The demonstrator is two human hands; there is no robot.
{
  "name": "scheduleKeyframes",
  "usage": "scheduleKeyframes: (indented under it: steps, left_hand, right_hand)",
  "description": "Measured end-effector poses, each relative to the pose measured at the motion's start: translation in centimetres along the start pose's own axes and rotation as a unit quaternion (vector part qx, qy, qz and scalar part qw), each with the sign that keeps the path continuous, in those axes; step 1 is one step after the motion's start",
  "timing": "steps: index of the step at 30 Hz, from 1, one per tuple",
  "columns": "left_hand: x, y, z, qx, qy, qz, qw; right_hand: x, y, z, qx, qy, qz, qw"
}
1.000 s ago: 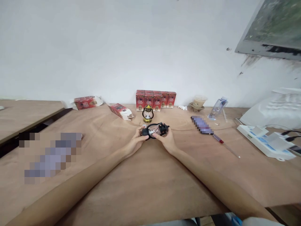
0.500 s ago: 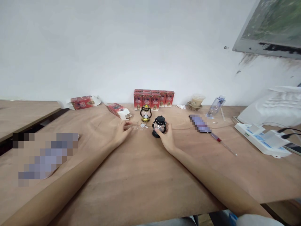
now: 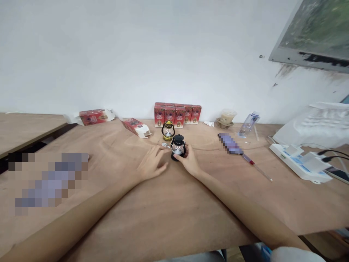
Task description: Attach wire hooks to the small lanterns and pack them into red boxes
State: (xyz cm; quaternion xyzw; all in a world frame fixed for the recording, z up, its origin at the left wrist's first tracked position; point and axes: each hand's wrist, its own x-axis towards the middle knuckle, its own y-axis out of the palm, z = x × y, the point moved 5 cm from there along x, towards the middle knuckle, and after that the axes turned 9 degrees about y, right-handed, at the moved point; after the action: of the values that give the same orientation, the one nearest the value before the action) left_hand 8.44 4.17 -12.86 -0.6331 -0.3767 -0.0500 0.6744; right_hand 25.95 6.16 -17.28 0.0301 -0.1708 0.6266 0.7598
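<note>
A small black lantern (image 3: 178,145) with a clear globe and wire guard stands upright on the wooden table (image 3: 163,211). My right hand (image 3: 189,160) is closed around its right side, the thumb low at the front. Left of the lantern, my left hand (image 3: 152,162) is spread with the fingers apart, near it and holding nothing. Just behind stands a second lantern, black and gold (image 3: 168,131). Small white pieces (image 3: 165,145) lie between the two lanterns, partly hidden by my left hand.
Red boxes (image 3: 174,116) stand by the wall; opened ones (image 3: 94,117) lie left. On the right are a cup (image 3: 227,117), a plastic bottle (image 3: 248,124), a phone (image 3: 230,143), a screwdriver (image 3: 256,166) and a power strip (image 3: 300,162) with cables.
My left hand has moved right and nearer, its fingers spreading beside the black lantern. My right hand and that lantern have shifted slightly left. The view has turned slightly.
</note>
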Motion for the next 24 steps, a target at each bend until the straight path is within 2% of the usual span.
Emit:
scheduleKeyframes:
  steps: [2,5,10,15,21,24]
  left_hand:
    - [0.2,0.1,-1.4,0.008,0.019,-0.004,1.0]
    - [0.3,0.3,-2.1,0.018,0.027,-0.004,0.999]
    - [0.2,-0.1,-1.8,0.017,0.008,-0.041,0.999]
    - [0.2,0.1,-1.4,0.023,0.005,-0.026,0.999]
    - [0.0,0.1,-0.6,0.041,-0.058,-0.036,0.997]
    - [0.2,0.0,-1.1,0.036,-0.035,-0.012,0.999]
  right_hand:
    - [-0.3,0.1,0.7,-0.002,-0.001,0.016,1.0]
    - [-0.6,0.1,1.6,0.007,-0.013,0.022,1.0]
    - [-0.7,-0.1,2.0,-0.004,-0.007,0.006,1.0]
    - [-0.9,0.1,2.2,-0.01,-0.017,0.011,1.0]
    - [-0.9,-0.1,2.1,0.009,-0.028,-0.006,1.0]
    - [-0.7,-0.1,1.7,0.048,-0.019,-0.002,0.999]
